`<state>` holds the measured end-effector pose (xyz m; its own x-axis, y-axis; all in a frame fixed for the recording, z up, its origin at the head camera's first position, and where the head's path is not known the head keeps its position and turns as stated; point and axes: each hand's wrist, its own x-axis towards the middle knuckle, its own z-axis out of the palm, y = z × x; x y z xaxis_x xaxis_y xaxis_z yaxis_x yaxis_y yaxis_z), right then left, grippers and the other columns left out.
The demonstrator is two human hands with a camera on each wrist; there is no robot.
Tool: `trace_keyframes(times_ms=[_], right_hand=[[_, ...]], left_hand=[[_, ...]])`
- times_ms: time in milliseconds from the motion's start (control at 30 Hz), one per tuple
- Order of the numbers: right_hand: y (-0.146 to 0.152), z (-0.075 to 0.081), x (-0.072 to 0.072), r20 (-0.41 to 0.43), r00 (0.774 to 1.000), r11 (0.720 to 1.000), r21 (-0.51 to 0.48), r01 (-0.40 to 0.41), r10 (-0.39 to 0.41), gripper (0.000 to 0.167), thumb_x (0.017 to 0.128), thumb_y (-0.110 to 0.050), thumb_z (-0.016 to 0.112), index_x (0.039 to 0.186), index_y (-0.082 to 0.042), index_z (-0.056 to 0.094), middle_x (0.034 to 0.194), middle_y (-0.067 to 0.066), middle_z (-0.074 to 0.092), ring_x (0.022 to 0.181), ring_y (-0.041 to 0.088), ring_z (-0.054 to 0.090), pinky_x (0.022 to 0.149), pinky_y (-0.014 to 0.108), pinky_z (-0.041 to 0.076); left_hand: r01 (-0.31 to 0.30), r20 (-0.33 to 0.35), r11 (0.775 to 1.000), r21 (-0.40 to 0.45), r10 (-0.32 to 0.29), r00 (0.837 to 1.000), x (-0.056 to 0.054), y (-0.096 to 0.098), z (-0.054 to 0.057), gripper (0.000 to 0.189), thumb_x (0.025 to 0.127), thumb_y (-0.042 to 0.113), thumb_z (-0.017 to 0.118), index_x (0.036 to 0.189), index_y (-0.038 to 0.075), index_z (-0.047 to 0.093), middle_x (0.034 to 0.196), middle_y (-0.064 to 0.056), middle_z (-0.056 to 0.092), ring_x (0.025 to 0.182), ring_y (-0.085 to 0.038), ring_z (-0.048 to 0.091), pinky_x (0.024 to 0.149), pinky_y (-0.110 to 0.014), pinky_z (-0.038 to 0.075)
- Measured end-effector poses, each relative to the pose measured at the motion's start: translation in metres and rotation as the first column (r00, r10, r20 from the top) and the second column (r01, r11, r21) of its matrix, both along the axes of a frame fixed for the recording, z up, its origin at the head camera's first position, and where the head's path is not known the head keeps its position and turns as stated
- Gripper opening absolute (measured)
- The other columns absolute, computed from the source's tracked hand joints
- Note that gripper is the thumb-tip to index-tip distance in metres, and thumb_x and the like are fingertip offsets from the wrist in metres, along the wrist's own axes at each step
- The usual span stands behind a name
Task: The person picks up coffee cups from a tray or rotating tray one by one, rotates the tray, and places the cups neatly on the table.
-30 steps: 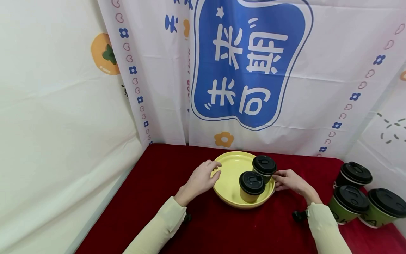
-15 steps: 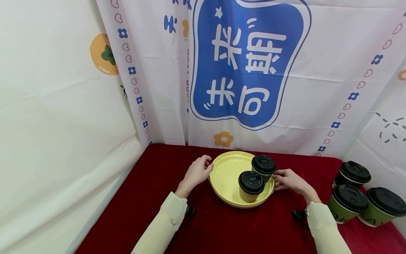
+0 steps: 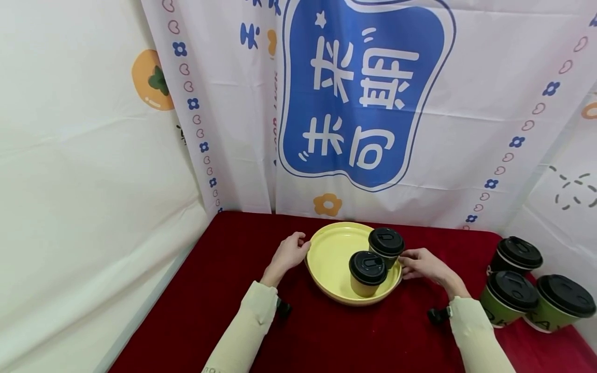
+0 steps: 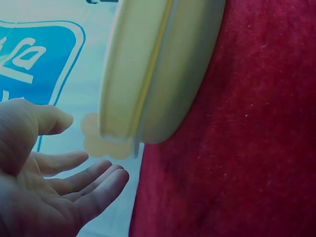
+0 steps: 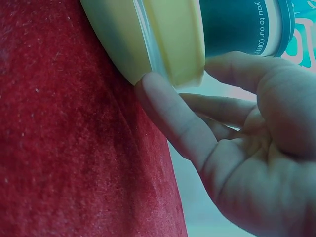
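Note:
A round yellow tray (image 3: 326, 261) with a raised rim lies on the red cloth. Two lidded paper coffee cups stand on its right half: a front cup (image 3: 367, 274) with a tan lower wall and a rear cup (image 3: 386, 241), both under black lids. At the tray's right edge my right hand (image 3: 428, 267) pinches the rim, thumb over the top and fingers underneath, as the right wrist view shows. On the other side my left hand (image 3: 286, 256) hovers beside the left rim, fingers relaxed; in the left wrist view a small gap separates it from the tray wall (image 4: 133, 74).
At the right end of the red-covered table (image 3: 354, 342) stand a black cup (image 3: 516, 254) and two green cups, one nearer (image 3: 508, 299) and one farther right (image 3: 562, 303), all lidded. A printed white curtain (image 3: 242, 155) hangs behind the table.
My left hand has moved left from over the tray's inside to just outside its left rim. The tray has shifted slightly left; my right hand stays at its right edge.

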<state>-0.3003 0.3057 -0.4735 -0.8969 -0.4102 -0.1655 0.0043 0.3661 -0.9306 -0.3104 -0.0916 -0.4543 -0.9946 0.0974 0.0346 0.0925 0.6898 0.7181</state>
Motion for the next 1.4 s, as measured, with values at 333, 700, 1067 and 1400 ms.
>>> trace_keyframes(times_ms=[333,700,1067,1400], right_hand=[[0.0,0.002,0.0,-0.004,1.0,1.0,0.011,0.006,-0.006,0.052,0.102,-0.016,0.053,0.135,0.021,0.04,0.111,0.024,0.066,0.088,0.022,0.071,0.079,0.042,0.059],[0.001,0.002,-0.001,-0.002,1.0,0.999,0.035,0.027,-0.027,0.052,0.101,-0.019,0.055,0.135,0.019,0.043,0.11,0.022,0.067,0.088,0.023,0.071,0.08,0.041,0.059],[0.006,0.023,0.003,-0.092,0.994,0.99,0.123,0.075,-0.064,0.046,0.102,-0.018,0.053,0.133,0.015,0.048,0.105,0.025,0.065,0.087,0.028,0.07,0.077,0.04,0.06],[-0.009,0.085,0.033,-0.399,0.912,0.914,0.329,0.239,-0.095,0.044,0.102,-0.032,0.053,0.131,0.001,0.057,0.11,0.021,0.068,0.086,0.025,0.069,0.073,0.031,0.06]], left_hand=[[-0.005,0.057,0.999,0.034,0.003,0.998,-0.008,0.0,-0.015,0.044,0.1,0.033,0.054,0.135,0.007,0.057,0.122,-0.011,0.065,0.101,-0.021,0.064,0.086,-0.038,0.054],[0.008,0.109,0.989,0.15,-0.025,0.994,-0.012,-0.004,-0.022,0.036,0.103,0.028,0.048,0.13,0.01,0.063,0.093,-0.005,0.068,0.072,-0.015,0.062,0.064,-0.027,0.049],[0.026,0.1,0.989,0.149,-0.041,0.994,-0.012,-0.004,-0.024,0.034,0.103,0.029,0.048,0.126,0.011,0.066,0.079,-0.003,0.066,0.064,-0.016,0.058,0.058,-0.026,0.046],[0.025,0.109,0.989,0.144,-0.041,0.993,-0.01,-0.003,-0.021,0.036,0.104,0.029,0.048,0.13,0.011,0.063,0.082,-0.003,0.067,0.066,-0.017,0.059,0.058,-0.026,0.046]])
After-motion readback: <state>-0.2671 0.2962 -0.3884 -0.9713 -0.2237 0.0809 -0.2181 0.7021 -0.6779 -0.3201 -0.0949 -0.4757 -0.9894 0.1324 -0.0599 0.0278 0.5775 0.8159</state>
